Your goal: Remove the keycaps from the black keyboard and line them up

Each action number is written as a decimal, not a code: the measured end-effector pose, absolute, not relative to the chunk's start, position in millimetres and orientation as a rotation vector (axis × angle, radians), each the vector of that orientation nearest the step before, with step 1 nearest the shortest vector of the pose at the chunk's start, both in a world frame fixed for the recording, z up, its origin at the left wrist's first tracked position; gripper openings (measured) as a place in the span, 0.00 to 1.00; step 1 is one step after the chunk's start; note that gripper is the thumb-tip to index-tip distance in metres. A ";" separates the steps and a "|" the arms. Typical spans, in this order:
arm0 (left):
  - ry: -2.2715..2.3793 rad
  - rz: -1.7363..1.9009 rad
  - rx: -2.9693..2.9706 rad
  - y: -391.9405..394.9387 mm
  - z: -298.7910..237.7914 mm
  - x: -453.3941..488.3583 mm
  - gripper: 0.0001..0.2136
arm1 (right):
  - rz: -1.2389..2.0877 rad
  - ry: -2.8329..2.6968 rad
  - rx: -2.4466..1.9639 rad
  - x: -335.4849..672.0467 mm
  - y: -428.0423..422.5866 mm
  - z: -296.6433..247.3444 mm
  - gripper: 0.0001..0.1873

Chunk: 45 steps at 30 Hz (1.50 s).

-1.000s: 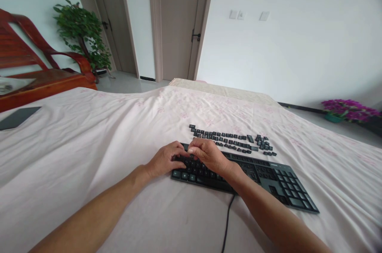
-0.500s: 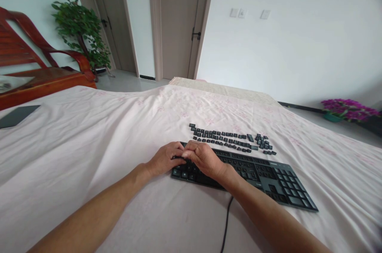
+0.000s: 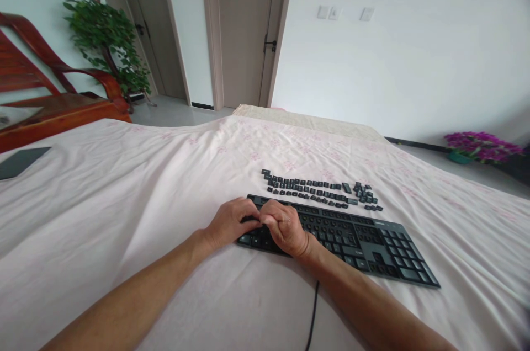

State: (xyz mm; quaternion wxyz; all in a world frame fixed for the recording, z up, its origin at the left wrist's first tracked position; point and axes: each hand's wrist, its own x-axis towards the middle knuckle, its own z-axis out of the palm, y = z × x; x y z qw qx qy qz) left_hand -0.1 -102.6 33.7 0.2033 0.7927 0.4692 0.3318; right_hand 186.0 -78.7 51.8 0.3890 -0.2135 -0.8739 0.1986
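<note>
A black keyboard point(image 3: 364, 240) lies on a pale pink sheet point(image 3: 124, 196) in front of me. Both hands rest on its left end. My left hand point(image 3: 229, 221) has its fingers curled onto the leftmost keys. My right hand point(image 3: 284, 227) is curled beside it, fingertips pinched together against the left hand's. What the fingertips hold, if anything, is too small to see. Behind the keyboard, several loose black keycaps point(image 3: 318, 191) lie in neat rows on the sheet. The keyboard's black cable point(image 3: 312, 318) runs toward me between my forearms.
A dark flat slab point(image 3: 22, 160) lies at the sheet's far left edge. A red wooden chair point(image 3: 53, 97) and a green potted plant point(image 3: 107, 42) stand at the left. Two doors are behind, and purple flowers point(image 3: 480, 147) sit by the right wall.
My right hand has slid left along the keyboard and drawn closer to the left hand. More of the keyboard's middle keys now show. The left hand has barely moved.
</note>
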 end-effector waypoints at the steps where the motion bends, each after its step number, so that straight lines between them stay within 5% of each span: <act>1: 1.307 0.914 2.209 -103.0 34.2 -0.1 0.07 | 0.500 -2.188 -0.549 186.3 -79.6 52.3 0.19; 10: 1.334 0.972 1.916 -103.5 32.1 2.4 0.06 | 0.497 -2.041 -0.608 193.1 -80.4 69.5 0.20; 25: 1.087 1.113 1.623 -85.1 49.5 17.2 0.13 | 0.507 -2.429 -1.127 201.3 -59.0 90.9 0.06; 36: 1.476 1.198 1.617 -33.5 43.9 10.8 0.18 | 0.396 -2.238 -1.608 209.9 49.1 90.5 0.07; 45: 1.368 1.271 1.522 -35.0 23.3 4.8 0.19 | 0.389 -2.262 -1.722 199.7 85.4 71.1 0.08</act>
